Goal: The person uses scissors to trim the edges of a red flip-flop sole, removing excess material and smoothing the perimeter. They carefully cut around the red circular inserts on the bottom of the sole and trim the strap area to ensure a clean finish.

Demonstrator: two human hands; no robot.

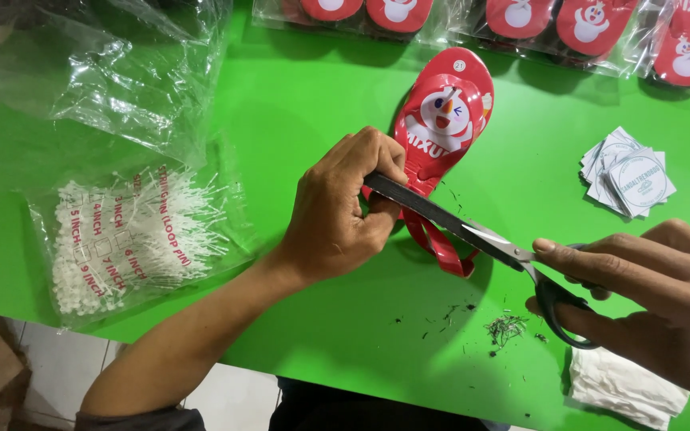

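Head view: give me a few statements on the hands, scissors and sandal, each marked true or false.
1. The right hand holds the scissors by the handles. True.
2. The left hand rests flat on the green table, away from the sandal. False: it grips the red sandal at its lower end.
3. The scissor blades lie across the sandal's strap. True.
4. The stack of white square tags lies left of the sandal. False: it lies to its right.
5. The clear bag of white loop pins lies left of the left hand. True.
6. The tabletop shows no trimmings. False: dark clippings lie near the scissor handles.
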